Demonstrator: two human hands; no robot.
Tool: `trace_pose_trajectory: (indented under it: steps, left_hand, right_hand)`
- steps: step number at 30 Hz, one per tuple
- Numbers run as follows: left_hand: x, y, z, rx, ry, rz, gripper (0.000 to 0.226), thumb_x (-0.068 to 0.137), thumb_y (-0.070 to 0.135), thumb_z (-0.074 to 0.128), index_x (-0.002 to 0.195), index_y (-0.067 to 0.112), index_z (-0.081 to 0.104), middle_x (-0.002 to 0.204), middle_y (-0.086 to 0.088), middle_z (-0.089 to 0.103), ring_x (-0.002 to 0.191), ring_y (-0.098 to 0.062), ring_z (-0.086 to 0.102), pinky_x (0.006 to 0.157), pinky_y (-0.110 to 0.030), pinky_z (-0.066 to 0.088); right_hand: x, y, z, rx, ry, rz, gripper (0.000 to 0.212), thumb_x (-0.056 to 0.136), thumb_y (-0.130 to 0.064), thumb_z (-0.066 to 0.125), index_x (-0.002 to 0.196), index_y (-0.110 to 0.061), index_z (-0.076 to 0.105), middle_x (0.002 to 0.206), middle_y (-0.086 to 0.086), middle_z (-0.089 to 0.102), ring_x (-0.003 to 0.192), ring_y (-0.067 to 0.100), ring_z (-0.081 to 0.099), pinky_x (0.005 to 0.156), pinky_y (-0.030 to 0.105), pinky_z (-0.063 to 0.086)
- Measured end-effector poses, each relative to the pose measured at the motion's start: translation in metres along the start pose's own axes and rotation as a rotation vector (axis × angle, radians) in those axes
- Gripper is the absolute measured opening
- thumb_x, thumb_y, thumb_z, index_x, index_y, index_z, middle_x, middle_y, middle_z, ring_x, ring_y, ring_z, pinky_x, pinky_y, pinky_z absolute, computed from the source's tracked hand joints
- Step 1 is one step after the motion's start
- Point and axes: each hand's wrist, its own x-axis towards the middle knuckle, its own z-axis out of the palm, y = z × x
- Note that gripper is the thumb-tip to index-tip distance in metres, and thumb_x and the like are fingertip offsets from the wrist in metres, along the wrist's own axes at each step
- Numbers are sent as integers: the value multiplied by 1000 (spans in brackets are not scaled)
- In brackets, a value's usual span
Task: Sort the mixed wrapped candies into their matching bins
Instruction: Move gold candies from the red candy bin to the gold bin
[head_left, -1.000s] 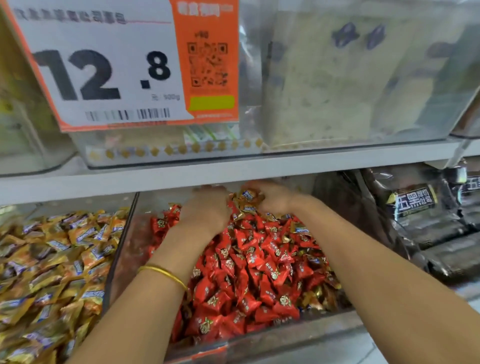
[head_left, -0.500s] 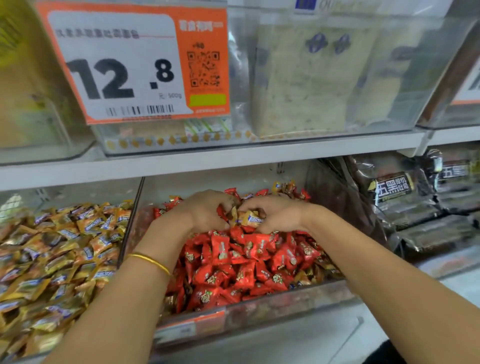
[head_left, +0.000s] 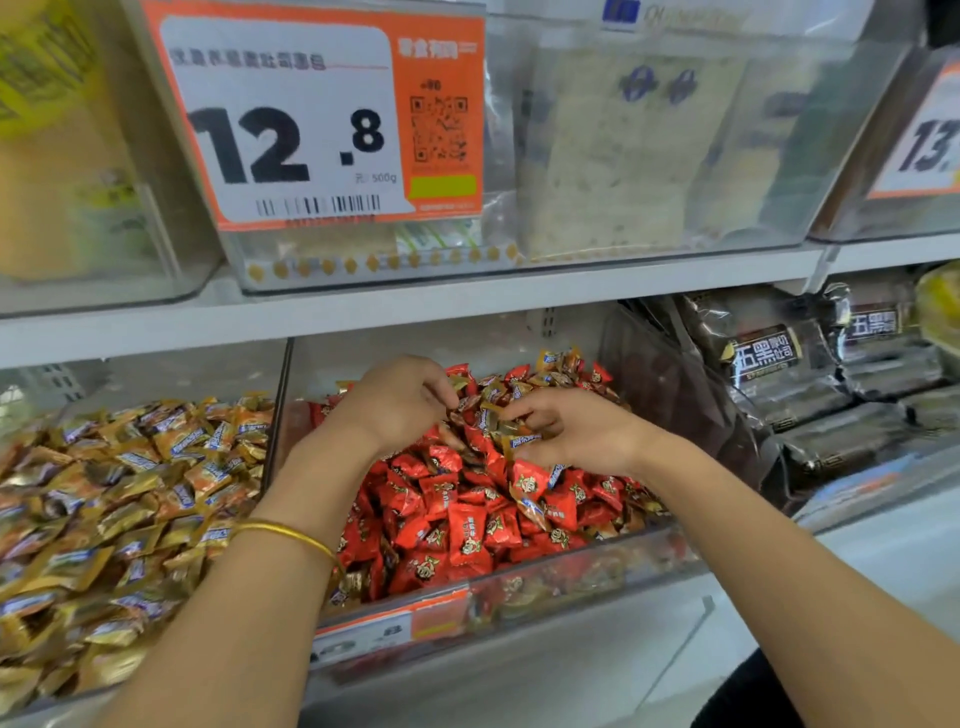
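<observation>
Shelf (head_left: 415, 317) low overhead | hands (head_left: 488, 421) crowd red candies (head_left: 467, 519) bin rear

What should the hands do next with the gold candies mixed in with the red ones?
Probably carry the gold candies pinched in the right hand leftward and drop them in the gold bin. The wrappers match that pile, not the red candies below. The left hand looks curled at the same cluster.

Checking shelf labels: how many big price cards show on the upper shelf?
2: the 12.8 price card upper left, and a cropped price card at the right edge. Others may lie outside view.
</observation>
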Motion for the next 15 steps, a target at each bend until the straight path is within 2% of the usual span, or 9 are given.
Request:
trace_pose_trajectory:
  steps: [3,6,9,13,15]
  left_hand:
    - [0,5,1,47,-67,32,17,87,5,59,94,17,68,95,3,61,93,-13,58,81,-22,44]
    - [1,5,6,187,-226,33,28,86,5,60,111,17,66,118,1,60,113,-16,54,93,-24,42]
    - [3,3,7,329,-234,38,34,88,6,59,120,18,62,133,0,53,122,-17,49,98,-25,38]
    - [6,-2,11,477,-204,41,35,87,15,63,122,20,60,136,-1,50,124,-21,46,104,-37,38]
    - [8,-3,11,441,-132,35,34,87,18,63,121,20,59,136,-2,50,123,-22,47,103,-38,39]
  right_hand:
    - [7,-1,6,-76,21,-14,38,86,-17,67,123,-21,59,133,1,54,127,15,45,99,23,37]
    - [15,-2,7,-85,8,1,36,86,-18,67,122,-20,61,133,3,54,127,15,46,98,21,36]
    - [18,-2,5,-57,9,-17,30,85,-12,67,115,-16,65,131,4,56,127,15,47,102,21,34]
    - [16,-2,-2,165,109,28,24,87,-3,63,107,-16,66,116,0,59,111,10,50,89,25,40]
    - [16,-2,-4,363,157,107,25,90,0,53,104,-18,64,98,2,60,94,17,50,76,30,42]
